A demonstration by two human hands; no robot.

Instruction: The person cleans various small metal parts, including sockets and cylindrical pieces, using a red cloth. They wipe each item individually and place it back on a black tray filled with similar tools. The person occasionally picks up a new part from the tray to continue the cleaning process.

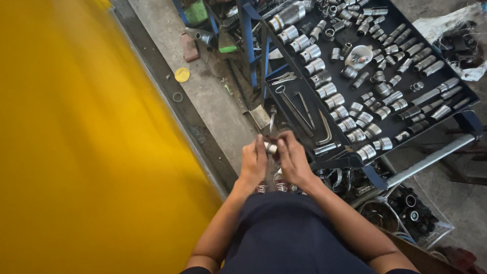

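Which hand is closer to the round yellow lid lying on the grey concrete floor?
Left. The left hand is below and right of the round yellow lid; the right hand sits farther right, both gripping a small metal socket.

A black tool tray point(459, 96) on a blue frame carries rows of chrome sockets point(324, 91) and several bent wrenches point(299, 109). Left of the tray, a yellow disc point(181, 74) lies on the concrete floor point(213, 101), and beyond it runs a broad yellow surface point(76, 152).
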